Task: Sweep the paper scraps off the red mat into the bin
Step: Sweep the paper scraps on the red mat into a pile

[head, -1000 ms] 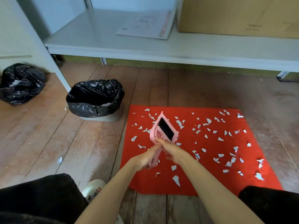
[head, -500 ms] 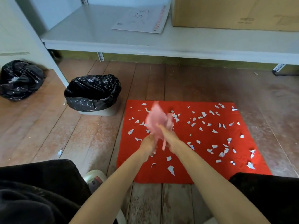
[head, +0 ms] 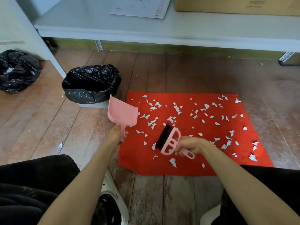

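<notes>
Hands apart over a red mat [head: 186, 167]. The left hand [head: 115, 135] has its fingers curled round the thin handle of a pink dustpan [head: 122, 113]. It holds the pan at the mat's left edge, handle down and scoop end raised toward the bin [head: 91, 85]. The right hand [head: 191, 145] is clamped on the handle of a pink brush [head: 170, 141], held over the near-middle of the mat. The brush's black bristles point up and left, toward the dustpan. Brush and pan do not touch. Both forearms are bare and reach in from the bottom of the view, spread in a V.

White paper scraps [head: 177, 109] lie scattered across most of the mat, thickest in the middle and along the right side. One scrap [head: 60, 145] lies on the floor [head: 203, 73] well left of the mat. The mat is flat on worn brown wooden boards. The bin, lined with a black bag, stands on the floor just beyond the mat's far-left corner.

A second, bunched black bag [head: 17, 70] sits at far left, past a white upright. A white desk [head: 162, 30] runs across the back, carrying a sheet of paper [head: 139, 7] and a cardboard box [head: 235, 5]. Black-clad knees fill the lower corners, with white shoes [head: 112, 205] on the floor between them.
</notes>
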